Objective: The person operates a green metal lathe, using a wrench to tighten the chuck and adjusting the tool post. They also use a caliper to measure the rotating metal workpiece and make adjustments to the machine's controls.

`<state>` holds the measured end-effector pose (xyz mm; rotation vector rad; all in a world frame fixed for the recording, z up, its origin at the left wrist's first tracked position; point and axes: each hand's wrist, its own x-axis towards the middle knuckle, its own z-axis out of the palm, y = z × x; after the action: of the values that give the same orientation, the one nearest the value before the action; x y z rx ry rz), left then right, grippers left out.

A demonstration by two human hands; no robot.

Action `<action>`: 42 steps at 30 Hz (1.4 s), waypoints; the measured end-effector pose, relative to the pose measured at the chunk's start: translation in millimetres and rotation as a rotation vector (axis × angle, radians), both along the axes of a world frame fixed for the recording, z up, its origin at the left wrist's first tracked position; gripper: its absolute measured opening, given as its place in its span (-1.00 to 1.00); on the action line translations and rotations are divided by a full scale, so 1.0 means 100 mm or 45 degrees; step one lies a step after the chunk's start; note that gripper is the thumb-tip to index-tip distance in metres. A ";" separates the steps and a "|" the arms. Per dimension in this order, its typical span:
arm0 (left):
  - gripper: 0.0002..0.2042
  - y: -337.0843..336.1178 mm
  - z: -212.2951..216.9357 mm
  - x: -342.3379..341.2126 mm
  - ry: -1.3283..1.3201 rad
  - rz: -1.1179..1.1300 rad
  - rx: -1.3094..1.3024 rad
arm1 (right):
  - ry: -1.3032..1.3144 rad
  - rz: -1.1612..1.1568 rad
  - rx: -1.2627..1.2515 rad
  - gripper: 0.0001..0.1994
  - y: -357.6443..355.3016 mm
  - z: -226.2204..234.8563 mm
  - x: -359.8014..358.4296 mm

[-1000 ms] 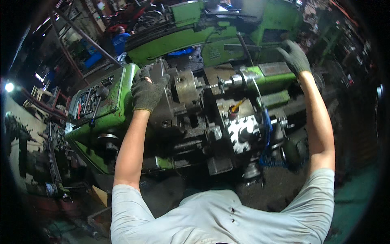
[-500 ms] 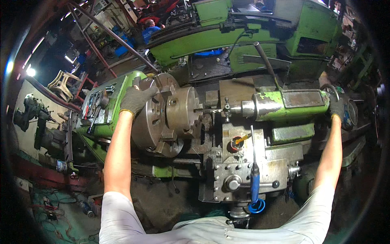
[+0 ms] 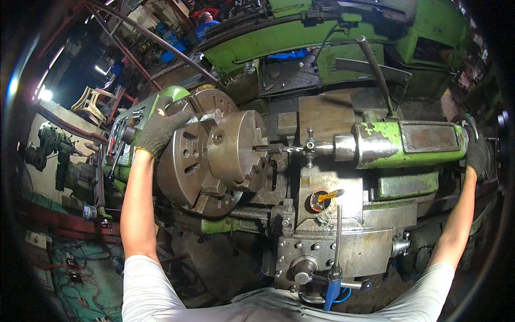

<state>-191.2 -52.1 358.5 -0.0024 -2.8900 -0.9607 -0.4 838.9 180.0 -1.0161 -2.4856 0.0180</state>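
Note:
My left hand [image 3: 163, 129], in a dark knitted glove, lies with fingers stretched out at the upper left rim of the lathe's large faceplate [image 3: 179, 161]. A steel chuck [image 3: 232, 147] is mounted in front of that plate. Facing it, a drill bit [image 3: 292, 149] sits in a drill chuck [image 3: 310, 145] on the green tailstock [image 3: 370, 147]; its tip reaches the chuck's middle. At far right my gloved right hand [image 3: 475, 153] is closed around the tailstock handwheel [image 3: 472, 127], its fingers partly hidden.
On the carriage stands a small tin [image 3: 317, 202] with a yellow-handled brush. A blue-handled air gun [image 3: 333, 290] rests by the tool post lever [image 3: 354, 285]. A long lever [image 3: 375, 70] rises from the tailstock. Another green machine [image 3: 241, 53] stands behind; a person [image 3: 205, 27] is beyond.
The view has shifted closer to the lathe. My left hand has slid slightly left against the faceplate. My right hand remains at the handwheel.

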 end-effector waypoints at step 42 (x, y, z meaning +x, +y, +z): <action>0.02 -0.87 -1.61 1.94 0.535 0.053 0.591 | 0.166 0.228 -0.363 -0.66 -5.29 0.66 1.21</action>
<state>2.6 -138.9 197.4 -0.0971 -2.2337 -1.4035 120.9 310.0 245.7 -0.8649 -2.4902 0.4914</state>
